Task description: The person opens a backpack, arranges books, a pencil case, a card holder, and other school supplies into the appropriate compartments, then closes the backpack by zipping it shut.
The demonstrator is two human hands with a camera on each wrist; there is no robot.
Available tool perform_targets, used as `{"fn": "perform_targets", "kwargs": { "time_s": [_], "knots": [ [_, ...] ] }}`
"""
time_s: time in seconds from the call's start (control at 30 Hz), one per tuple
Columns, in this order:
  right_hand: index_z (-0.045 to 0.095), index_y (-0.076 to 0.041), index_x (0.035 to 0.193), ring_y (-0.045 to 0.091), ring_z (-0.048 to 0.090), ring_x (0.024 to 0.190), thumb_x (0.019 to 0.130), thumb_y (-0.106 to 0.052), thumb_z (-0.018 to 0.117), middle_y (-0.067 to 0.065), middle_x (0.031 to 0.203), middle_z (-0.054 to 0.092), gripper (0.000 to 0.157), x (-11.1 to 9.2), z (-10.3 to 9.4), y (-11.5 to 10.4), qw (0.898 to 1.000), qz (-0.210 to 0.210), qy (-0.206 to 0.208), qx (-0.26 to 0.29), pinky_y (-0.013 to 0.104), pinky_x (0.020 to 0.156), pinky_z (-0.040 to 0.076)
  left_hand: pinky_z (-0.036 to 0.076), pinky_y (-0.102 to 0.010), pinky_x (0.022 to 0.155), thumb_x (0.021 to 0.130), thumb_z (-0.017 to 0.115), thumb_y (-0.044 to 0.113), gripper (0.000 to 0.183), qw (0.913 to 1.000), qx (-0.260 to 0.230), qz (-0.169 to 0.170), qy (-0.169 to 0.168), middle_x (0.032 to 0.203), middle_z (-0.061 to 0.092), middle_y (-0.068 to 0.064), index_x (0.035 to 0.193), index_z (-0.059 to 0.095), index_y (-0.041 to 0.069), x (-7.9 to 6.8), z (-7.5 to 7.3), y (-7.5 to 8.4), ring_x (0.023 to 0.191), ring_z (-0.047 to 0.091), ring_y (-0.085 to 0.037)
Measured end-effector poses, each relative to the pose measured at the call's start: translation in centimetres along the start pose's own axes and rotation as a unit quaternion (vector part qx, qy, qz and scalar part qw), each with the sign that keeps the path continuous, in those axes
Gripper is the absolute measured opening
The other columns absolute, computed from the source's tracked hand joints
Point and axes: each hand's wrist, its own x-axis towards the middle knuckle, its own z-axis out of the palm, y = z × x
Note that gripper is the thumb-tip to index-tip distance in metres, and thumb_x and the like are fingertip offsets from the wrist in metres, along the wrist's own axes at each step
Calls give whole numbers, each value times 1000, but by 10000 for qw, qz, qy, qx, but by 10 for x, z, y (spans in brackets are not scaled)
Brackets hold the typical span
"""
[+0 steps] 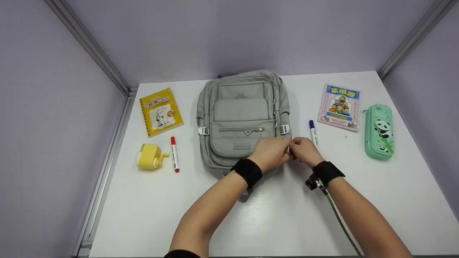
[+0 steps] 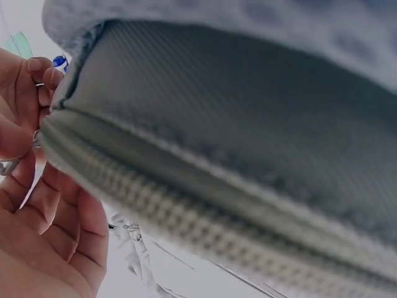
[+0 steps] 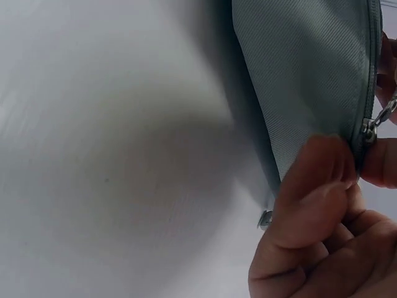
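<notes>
A grey backpack [image 1: 242,111] lies front up on the white table. At its lower right side, my left hand [image 1: 270,152] reaches across the front and pinches a metal zipper pull [image 3: 389,110]. My right hand [image 1: 305,149] meets it there, its curled fingers [image 3: 316,205] pinching the fabric edge beside the zipper slider [image 3: 369,131]. A zipper with pale teeth [image 2: 167,208] runs along the bag's edge in the left wrist view. Part of the pull is hidden by fingers.
To the left lie a yellow notebook [image 1: 161,111], a red-capped marker [image 1: 174,154] and a yellow crank-handled box [image 1: 150,156]. On the right are a blue-capped marker [image 1: 313,132], a pink book [image 1: 340,106] and a green panda pencil case [image 1: 380,132]. Walls border the table.
</notes>
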Motion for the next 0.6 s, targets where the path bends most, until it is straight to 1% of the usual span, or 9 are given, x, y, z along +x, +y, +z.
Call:
{"fn": "perform_targets", "kwargs": {
  "time_s": [0.2,0.23,0.33,0.47,0.6],
  "knots": [
    [65,-2,80,17,55,59,98,-27,55,1,65,60,33,0,0,0,9995,-167,147,-227,29,55,42,52,-37,81,94,65,29,28,9997,-29,-27,-250,108,65,3,121,68,25,-7,-3,-1,94,64,-18],
    [65,-2,80,17,55,59,98,-28,55,1,65,60,33,0,0,0,9994,-177,161,-261,30,55,42,52,-37,82,95,64,28,27,9996,-38,-42,-283,108,64,3,121,67,24,-8,-4,-1,95,63,-18],
    [67,-3,81,17,55,59,98,-30,55,1,66,60,33,1,0,0,9989,-219,198,-377,29,54,42,52,-36,78,96,62,28,22,9993,-117,-87,-349,105,63,2,117,67,22,-15,-6,-3,91,62,-18],
    [68,-7,82,17,55,59,99,-31,56,1,68,60,32,2,1,2,9982,-246,230,-498,29,53,42,51,-37,72,97,60,28,14,9992,-183,-105,-325,101,62,2,107,65,20,-24,-8,-6,88,61,-19],
    [68,-8,81,18,54,59,99,-33,57,1,69,60,32,1,0,2,9979,-239,247,-543,31,53,42,51,-38,78,96,60,29,17,9993,-240,-49,-293,103,63,1,108,65,19,-32,-9,-9,92,62,-20]
  ]
}}
